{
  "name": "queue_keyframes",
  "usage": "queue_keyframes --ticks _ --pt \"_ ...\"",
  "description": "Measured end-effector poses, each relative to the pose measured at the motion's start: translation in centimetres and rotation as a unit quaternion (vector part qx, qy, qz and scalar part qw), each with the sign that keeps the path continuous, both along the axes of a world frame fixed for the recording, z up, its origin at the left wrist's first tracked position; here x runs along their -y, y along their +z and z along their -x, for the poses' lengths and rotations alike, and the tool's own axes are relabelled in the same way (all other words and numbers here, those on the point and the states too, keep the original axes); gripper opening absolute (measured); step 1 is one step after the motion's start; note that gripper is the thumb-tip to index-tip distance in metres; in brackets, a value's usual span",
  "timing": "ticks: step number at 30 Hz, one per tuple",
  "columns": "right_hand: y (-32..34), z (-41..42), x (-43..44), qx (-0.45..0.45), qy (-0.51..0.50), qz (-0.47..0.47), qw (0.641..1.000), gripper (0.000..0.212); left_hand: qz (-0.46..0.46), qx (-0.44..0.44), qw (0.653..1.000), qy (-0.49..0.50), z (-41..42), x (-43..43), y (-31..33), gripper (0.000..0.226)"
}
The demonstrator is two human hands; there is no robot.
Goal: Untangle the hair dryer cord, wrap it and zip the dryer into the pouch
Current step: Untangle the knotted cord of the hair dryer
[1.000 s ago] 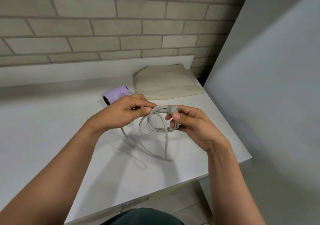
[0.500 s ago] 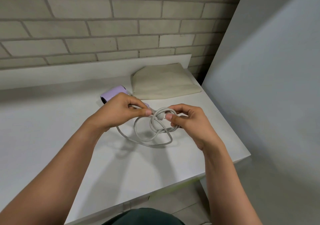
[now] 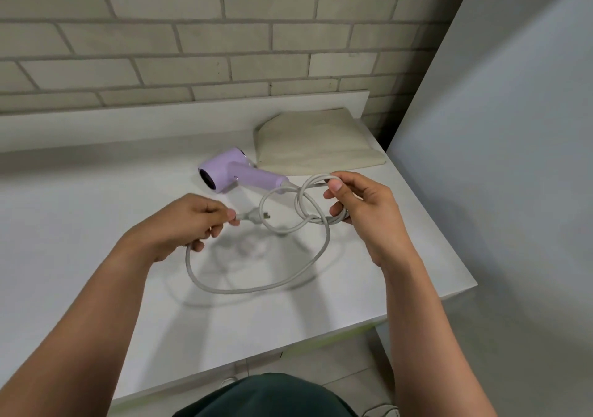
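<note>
A lilac hair dryer [image 3: 236,172] lies on its side on the white table [image 3: 80,240], its handle pointing right. Its grey cord [image 3: 256,288] runs from the handle into loose crossed loops and a wide arc hanging over the table. My left hand [image 3: 189,224] pinches the cord just behind the plug [image 3: 256,217], which points right. My right hand [image 3: 359,208] grips the bundled loops at their right side. A beige fabric pouch [image 3: 317,147] lies flat behind the dryer, near the wall.
A brick wall with a low white ledge [image 3: 160,121] backs the table. A grey panel [image 3: 513,160] stands close on the right, past the table's right edge. The table's front edge runs just before my body, with tiled floor below.
My hands have drawn apart. The left hand has pulled the plug end out to the left, the loops have opened into a wide arc, and the dryer is now uncovered.
</note>
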State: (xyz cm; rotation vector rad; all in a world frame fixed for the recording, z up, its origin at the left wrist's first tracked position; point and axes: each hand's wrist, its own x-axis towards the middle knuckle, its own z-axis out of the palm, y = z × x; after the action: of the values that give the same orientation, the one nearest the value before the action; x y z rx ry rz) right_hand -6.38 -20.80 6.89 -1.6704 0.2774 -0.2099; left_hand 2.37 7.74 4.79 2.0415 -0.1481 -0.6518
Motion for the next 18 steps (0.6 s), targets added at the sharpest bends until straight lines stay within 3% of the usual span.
queue_keyframes --ticks 5,11,13,15,16,18 --pt "0.3 -0.2 -0.8 0.024 0.012 0.011 1.0 0.013 -0.108 -0.04 0.992 -0.049 0.7 0.8 -4.4 0.025" --pt "0.7 -0.1 -1.0 0.023 0.027 0.026 0.999 0.013 -0.133 -0.002 0.99 -0.055 1.4 3.1 -8.1 0.02" --pt "0.9 -0.1 -0.9 0.022 0.036 0.032 0.999 0.013 -0.197 0.012 0.973 -0.118 1.3 2.8 -7.9 0.02" --pt "1.1 -0.1 -0.7 0.025 0.055 0.061 0.996 0.014 -0.27 0.082 0.947 -0.154 0.9 2.6 -6.4 0.024" --pt "1.2 -0.2 -0.5 0.031 0.066 0.088 0.993 0.014 -0.265 0.131 0.945 -0.138 0.7 2.5 -5.2 0.025" --pt "1.5 -0.4 -0.2 0.046 0.086 0.15 0.984 0.014 -0.129 0.203 0.967 -0.078 1.0 3.1 -1.9 0.035"
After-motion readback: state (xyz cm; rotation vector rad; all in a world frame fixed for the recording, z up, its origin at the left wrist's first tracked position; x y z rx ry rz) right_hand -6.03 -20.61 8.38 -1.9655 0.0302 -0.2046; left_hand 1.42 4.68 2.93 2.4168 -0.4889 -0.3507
